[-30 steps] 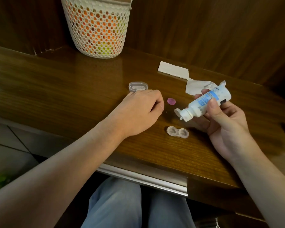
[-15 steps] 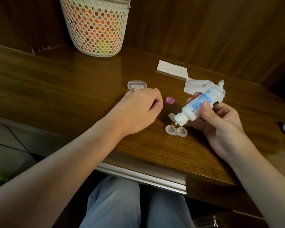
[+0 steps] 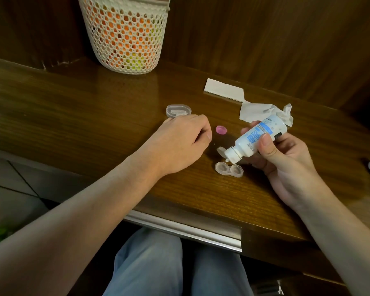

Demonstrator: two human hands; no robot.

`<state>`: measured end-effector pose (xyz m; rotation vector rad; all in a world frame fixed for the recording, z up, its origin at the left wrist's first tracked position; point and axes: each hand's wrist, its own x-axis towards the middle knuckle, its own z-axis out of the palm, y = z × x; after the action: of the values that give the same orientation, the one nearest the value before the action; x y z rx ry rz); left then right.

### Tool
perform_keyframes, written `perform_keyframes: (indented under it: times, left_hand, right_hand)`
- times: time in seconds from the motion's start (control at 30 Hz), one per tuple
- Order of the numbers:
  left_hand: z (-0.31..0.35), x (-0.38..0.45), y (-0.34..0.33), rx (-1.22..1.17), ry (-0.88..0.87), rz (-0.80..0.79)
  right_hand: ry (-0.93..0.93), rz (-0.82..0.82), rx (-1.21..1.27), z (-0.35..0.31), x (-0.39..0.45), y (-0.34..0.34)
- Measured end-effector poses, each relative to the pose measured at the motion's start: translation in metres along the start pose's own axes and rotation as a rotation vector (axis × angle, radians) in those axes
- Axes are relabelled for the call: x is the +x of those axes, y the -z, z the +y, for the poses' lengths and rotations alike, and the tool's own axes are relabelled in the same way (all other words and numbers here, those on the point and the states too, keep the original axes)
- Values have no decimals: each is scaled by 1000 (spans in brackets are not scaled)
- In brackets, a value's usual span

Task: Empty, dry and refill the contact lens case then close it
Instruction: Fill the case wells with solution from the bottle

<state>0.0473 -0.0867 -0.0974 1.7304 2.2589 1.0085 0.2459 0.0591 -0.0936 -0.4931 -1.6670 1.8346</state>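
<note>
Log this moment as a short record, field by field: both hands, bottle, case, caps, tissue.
right hand: grips the solution bottle, tilted nozzle-down
bottle cap: flipped open, nozzle just above the left well
lens case: on the table, both wells uncovered
left hand: rests on the table, fingers loosely curled, holds nothing
pink cap: lies on the table between the hands
clear lid: beyond the left hand
tissue: crumpled, behind the bottle

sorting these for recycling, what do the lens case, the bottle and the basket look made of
The clear two-well contact lens case looks like glossy transparent plastic: the wood grain shows through it. The white squeeze bottle with blue label seems opaque, matte plastic. The white perforated basket looks like moulded plastic, going by its even hole pattern.
</note>
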Motion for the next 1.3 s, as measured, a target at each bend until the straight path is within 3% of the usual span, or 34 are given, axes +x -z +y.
perform_keyframes:
  times: [1.3]
  left_hand:
    - [2, 0, 1, 13, 0, -12]
  right_hand:
    - [1, 12, -17, -2, -1, -2]
